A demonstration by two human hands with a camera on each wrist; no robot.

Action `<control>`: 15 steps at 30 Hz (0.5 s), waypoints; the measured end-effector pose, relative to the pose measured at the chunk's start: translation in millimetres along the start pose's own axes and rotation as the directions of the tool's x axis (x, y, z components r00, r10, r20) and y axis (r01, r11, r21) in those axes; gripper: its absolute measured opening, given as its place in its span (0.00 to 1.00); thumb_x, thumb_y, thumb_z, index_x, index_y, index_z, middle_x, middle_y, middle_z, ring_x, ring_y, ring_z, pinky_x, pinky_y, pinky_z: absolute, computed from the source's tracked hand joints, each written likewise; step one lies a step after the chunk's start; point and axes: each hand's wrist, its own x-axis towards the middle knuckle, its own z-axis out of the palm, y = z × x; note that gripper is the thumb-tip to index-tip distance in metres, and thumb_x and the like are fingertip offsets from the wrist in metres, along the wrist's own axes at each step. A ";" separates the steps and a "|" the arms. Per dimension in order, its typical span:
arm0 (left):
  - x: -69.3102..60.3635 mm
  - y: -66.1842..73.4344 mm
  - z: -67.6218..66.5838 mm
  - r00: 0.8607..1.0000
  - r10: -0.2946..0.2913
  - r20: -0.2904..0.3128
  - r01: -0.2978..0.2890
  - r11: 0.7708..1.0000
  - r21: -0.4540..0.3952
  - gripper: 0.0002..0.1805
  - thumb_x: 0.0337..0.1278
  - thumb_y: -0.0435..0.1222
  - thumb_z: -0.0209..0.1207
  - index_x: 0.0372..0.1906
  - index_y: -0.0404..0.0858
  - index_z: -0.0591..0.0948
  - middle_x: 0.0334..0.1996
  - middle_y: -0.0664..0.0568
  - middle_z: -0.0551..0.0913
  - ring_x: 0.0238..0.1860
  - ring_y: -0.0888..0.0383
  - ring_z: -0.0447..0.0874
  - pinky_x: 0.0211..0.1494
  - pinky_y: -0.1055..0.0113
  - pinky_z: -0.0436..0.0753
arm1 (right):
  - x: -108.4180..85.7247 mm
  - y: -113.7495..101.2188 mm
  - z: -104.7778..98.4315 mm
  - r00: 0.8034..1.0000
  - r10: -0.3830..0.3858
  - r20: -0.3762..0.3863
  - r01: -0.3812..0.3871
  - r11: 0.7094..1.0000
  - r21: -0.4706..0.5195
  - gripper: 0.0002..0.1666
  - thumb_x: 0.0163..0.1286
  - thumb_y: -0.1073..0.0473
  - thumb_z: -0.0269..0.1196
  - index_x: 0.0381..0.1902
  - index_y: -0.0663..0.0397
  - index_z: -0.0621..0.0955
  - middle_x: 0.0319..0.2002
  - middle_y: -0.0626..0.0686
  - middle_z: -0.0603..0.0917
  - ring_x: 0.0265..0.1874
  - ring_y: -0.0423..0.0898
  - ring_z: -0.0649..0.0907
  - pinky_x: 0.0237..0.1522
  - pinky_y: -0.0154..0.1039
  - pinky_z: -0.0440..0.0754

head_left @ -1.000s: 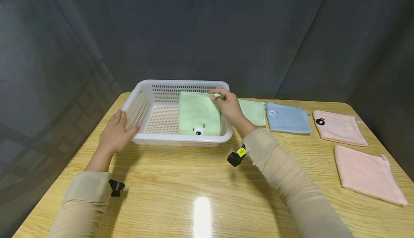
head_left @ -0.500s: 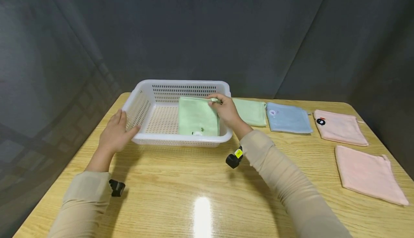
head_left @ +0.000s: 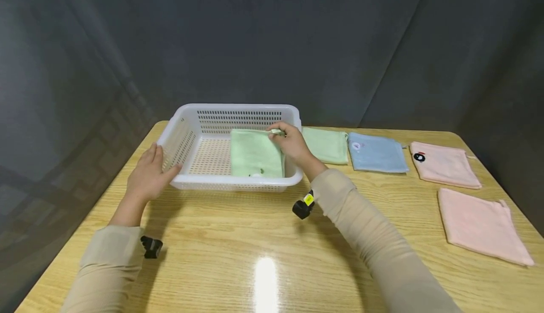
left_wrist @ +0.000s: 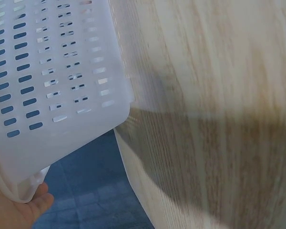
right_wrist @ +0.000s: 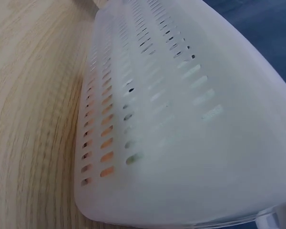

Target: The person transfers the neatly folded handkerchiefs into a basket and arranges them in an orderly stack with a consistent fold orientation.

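In the head view a pale green folded towel (head_left: 255, 152) lies in the right half of a white plastic basket (head_left: 238, 179). My right hand (head_left: 293, 145) reaches over the basket's right side and pinches the towel's upper right corner between thumb and fingers. At the opposite end, my left hand (head_left: 148, 173) holds the front left corner, thumb at the front rim and fingers along the left side. The left wrist view shows fingertips (left_wrist: 42, 200) under the rim corner. The right wrist view holds mostly the basket's slotted wall (right_wrist: 152, 109); my right fingers are hidden there.
On the wooden table (head_left: 221, 242), right of the basket, lie another green towel (head_left: 325, 145), a blue towel (head_left: 376, 153), a pink towel with a black emblem (head_left: 446, 165) and a plain pink towel (head_left: 484, 225). A dark curtain (head_left: 255, 39) hangs behind the table.
My right hand has lowered the green towel further into the basket, bringing its top edge down and its printed face partly behind the front rim. My left hand stays at the corner.
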 end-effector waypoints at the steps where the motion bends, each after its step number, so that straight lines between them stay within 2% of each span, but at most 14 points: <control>1: 0.1 -0.2 -0.1 1.000 0.001 -0.003 -0.001 1.000 0.000 0.46 0.56 0.57 0.37 0.62 0.22 0.40 0.63 0.31 0.36 0.61 0.34 0.37 0.56 0.40 0.47 | 0.2 0.0 0.3 1.000 -0.001 0.004 0.001 1.000 -0.009 0.11 0.61 0.67 0.54 0.42 0.62 0.76 0.50 0.53 0.73 0.45 0.47 0.72 0.40 0.38 0.72; 15: 0.2 -1.5 1.9 1.000 0.005 -0.021 -0.005 1.000 -0.009 0.46 0.56 0.57 0.36 0.62 0.22 0.41 0.63 0.30 0.37 0.61 0.34 0.37 0.55 0.40 0.48 | -1.1 3.1 3.4 0.999 -0.039 0.036 0.045 0.984 -0.171 0.06 0.62 0.65 0.53 0.37 0.58 0.75 0.44 0.53 0.75 0.46 0.46 0.72 0.45 0.42 0.69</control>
